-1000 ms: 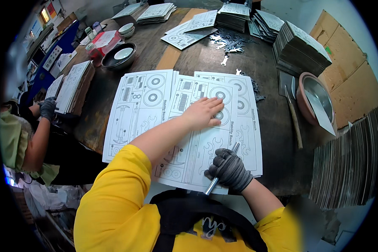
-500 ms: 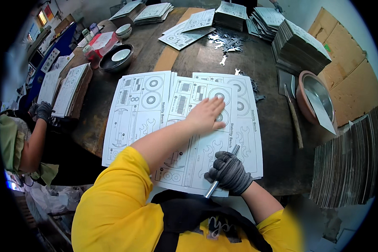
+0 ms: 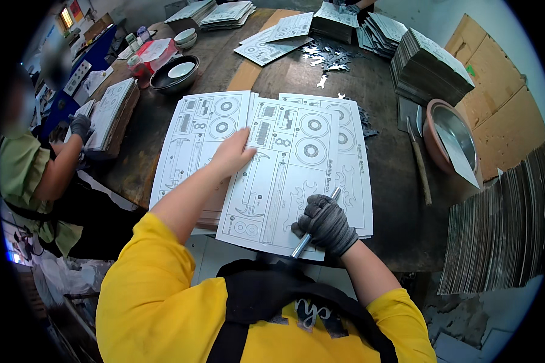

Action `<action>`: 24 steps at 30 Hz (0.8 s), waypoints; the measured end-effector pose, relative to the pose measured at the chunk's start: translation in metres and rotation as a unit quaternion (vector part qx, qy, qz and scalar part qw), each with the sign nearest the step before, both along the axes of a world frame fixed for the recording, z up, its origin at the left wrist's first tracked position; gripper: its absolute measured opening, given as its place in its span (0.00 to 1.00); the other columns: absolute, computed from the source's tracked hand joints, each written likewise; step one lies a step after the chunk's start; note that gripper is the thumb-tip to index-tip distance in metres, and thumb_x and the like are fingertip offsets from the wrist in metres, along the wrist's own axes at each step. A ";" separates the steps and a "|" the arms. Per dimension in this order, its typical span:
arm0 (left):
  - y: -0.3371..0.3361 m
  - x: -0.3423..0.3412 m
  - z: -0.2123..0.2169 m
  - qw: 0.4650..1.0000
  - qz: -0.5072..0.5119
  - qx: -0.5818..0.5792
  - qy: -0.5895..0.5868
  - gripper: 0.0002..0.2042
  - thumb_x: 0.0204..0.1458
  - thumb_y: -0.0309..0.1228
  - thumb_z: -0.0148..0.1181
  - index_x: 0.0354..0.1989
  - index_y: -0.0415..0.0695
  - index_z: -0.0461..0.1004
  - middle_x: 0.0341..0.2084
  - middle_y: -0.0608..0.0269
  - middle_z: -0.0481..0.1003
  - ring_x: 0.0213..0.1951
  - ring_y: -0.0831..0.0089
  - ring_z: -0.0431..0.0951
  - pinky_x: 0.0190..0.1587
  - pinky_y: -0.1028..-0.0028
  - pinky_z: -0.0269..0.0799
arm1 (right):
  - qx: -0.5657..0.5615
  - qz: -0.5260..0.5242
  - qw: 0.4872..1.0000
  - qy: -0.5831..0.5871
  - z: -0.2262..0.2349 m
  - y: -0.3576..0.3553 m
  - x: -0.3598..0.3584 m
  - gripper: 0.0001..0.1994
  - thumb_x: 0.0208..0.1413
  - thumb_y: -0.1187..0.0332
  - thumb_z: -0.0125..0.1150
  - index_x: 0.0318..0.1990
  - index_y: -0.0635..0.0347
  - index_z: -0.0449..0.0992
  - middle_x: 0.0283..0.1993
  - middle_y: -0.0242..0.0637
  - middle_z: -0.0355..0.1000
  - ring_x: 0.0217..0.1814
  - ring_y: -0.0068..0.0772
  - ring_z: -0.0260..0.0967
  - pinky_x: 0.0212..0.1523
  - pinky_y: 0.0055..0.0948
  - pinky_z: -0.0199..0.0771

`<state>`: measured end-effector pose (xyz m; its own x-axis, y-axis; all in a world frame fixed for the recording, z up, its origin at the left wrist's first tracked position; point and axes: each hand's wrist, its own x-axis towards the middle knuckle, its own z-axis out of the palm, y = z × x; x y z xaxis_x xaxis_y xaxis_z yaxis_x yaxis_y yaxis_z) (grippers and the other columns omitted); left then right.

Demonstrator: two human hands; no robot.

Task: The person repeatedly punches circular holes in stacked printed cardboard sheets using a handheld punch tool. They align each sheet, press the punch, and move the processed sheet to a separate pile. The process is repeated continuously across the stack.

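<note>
Three piles of white printed sheets lie side by side before me: a left pile (image 3: 195,130), a middle sheet (image 3: 272,212) overlapping its neighbours, and a right pile (image 3: 352,158). They carry line drawings of wrenches, hammers and round plates. My bare left hand (image 3: 231,151) rests at the middle sheet's left edge, fingers stretched and thumb apart. A grey knit glove covers my right hand (image 3: 328,225), which is closed round a shiny metal rod (image 3: 301,245) slanting over the sheet's lower right.
Wrench-shaped pieces (image 3: 330,57) lie beyond the sheets. To the right are a long-handled scraper (image 3: 419,151), a pink basin (image 3: 433,136) and a tall stack of boards (image 3: 490,227). Black bowls (image 3: 174,81) stand at the far left. A gloved co-worker (image 3: 27,172) handles another pile at left.
My left hand has slid leftward from the middle sheet's upper right to its left edge. My right hand keeps the rod in about the same place. The view has shifted slightly.
</note>
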<state>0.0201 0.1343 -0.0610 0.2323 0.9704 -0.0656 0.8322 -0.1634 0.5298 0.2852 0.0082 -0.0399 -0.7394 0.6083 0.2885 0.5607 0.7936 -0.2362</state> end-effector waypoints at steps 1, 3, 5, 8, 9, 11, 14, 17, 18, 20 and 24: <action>-0.022 -0.007 0.007 0.997 -0.017 -0.036 -0.068 0.31 0.49 0.35 0.52 0.62 0.37 0.50 0.58 0.45 0.57 0.52 0.57 0.67 0.53 0.70 0.62 | 0.009 0.004 1.000 0.007 -0.001 0.000 0.000 0.04 0.38 0.63 0.58 0.22 0.45 0.77 0.22 0.30 0.65 0.33 0.34 0.66 0.42 0.32 0.67; -0.071 -0.016 0.020 0.969 0.030 -0.112 -0.216 0.33 0.48 0.31 0.53 0.62 0.36 0.47 0.58 0.48 0.58 0.51 0.60 0.67 0.51 0.71 0.63 | 0.023 0.013 0.999 0.019 -0.003 -0.001 0.000 0.03 0.38 0.63 0.58 0.22 0.46 0.77 0.21 0.30 0.65 0.32 0.34 0.65 0.42 0.32 0.67; -0.112 -0.020 0.030 0.931 0.097 -0.160 -0.312 0.35 0.48 0.29 0.54 0.63 0.35 0.44 0.58 0.49 0.58 0.51 0.62 0.68 0.49 0.72 0.65 | 0.033 0.005 0.999 -0.021 0.001 -0.003 -0.003 0.05 0.39 0.62 0.59 0.20 0.48 0.75 0.20 0.31 0.64 0.31 0.34 0.65 0.40 0.31 0.67; -0.144 -0.028 0.036 0.885 0.195 -0.183 -0.381 0.37 0.49 0.29 0.55 0.64 0.36 0.39 0.56 0.48 0.59 0.47 0.64 0.70 0.47 0.70 0.67 | 0.012 -0.008 0.999 -0.029 0.000 -0.002 -0.002 0.06 0.38 0.62 0.59 0.19 0.50 0.73 0.18 0.32 0.63 0.31 0.35 0.65 0.38 0.33 0.67; -0.150 -0.028 0.032 0.847 0.223 -0.211 -0.434 0.37 0.49 0.30 0.55 0.64 0.37 0.39 0.55 0.48 0.60 0.46 0.64 0.71 0.47 0.70 0.67 | 0.018 -0.014 1.000 -0.011 -0.002 -0.005 -0.001 0.06 0.38 0.62 0.60 0.18 0.50 0.73 0.18 0.32 0.63 0.30 0.35 0.65 0.37 0.33 0.68; -0.153 -0.025 0.037 0.761 0.265 -0.247 -0.537 0.37 0.50 0.30 0.55 0.64 0.38 0.39 0.52 0.49 0.62 0.45 0.65 0.71 0.46 0.69 0.68 | 0.048 -0.025 0.998 0.027 -0.004 -0.005 0.001 0.07 0.36 0.62 0.60 0.17 0.50 0.71 0.18 0.32 0.63 0.29 0.35 0.65 0.36 0.34 0.68; -0.164 -0.018 0.021 0.836 0.179 -0.237 -0.461 0.18 0.52 0.29 0.52 0.51 0.36 0.63 0.42 0.55 0.70 0.43 0.70 0.71 0.46 0.70 0.67 | 0.097 -0.005 0.995 0.013 0.008 -0.007 -0.003 0.05 0.36 0.61 0.58 0.17 0.46 0.71 0.18 0.32 0.62 0.28 0.36 0.65 0.35 0.34 0.69; -0.167 -0.016 0.027 0.786 0.171 -0.223 -0.551 0.18 0.53 0.28 0.51 0.51 0.35 0.62 0.43 0.55 0.70 0.43 0.70 0.71 0.47 0.71 0.67 | 0.051 -0.034 0.998 -0.016 0.009 -0.008 -0.001 0.05 0.35 0.60 0.60 0.18 0.46 0.73 0.20 0.33 0.64 0.31 0.35 0.66 0.32 0.34 0.68; -0.169 -0.018 0.031 0.794 0.165 -0.191 -0.553 0.18 0.53 0.28 0.51 0.51 0.35 0.61 0.43 0.55 0.70 0.43 0.70 0.72 0.47 0.71 0.67 | 0.083 -0.033 0.996 -0.013 0.000 -0.006 0.005 0.05 0.35 0.60 0.60 0.18 0.46 0.73 0.19 0.33 0.64 0.30 0.36 0.66 0.32 0.34 0.68; -0.174 -0.029 0.035 0.802 0.163 -0.130 -0.559 0.17 0.54 0.27 0.50 0.51 0.35 0.61 0.43 0.55 0.70 0.43 0.70 0.72 0.47 0.71 0.67 | 0.088 -0.040 0.994 0.048 0.020 -0.008 0.004 0.06 0.38 0.61 0.60 0.17 0.49 0.73 0.18 0.34 0.63 0.27 0.37 0.66 0.29 0.36 0.68; -0.181 -0.044 0.045 0.732 0.163 -0.021 -0.661 0.17 0.55 0.25 0.48 0.52 0.35 0.59 0.45 0.55 0.69 0.45 0.70 0.71 0.49 0.71 0.66 | 0.129 -0.079 0.985 0.088 -0.003 0.003 0.015 0.10 0.36 0.63 0.64 0.14 0.51 0.69 0.17 0.35 0.61 0.23 0.38 0.64 0.22 0.35 0.65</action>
<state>-0.0238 -0.0463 -0.0160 -0.1241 0.9920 -0.0239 -0.4208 -0.0308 0.9066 0.3000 0.0111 -0.0431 -0.5665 0.6010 0.5638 0.6497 0.7466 -0.1431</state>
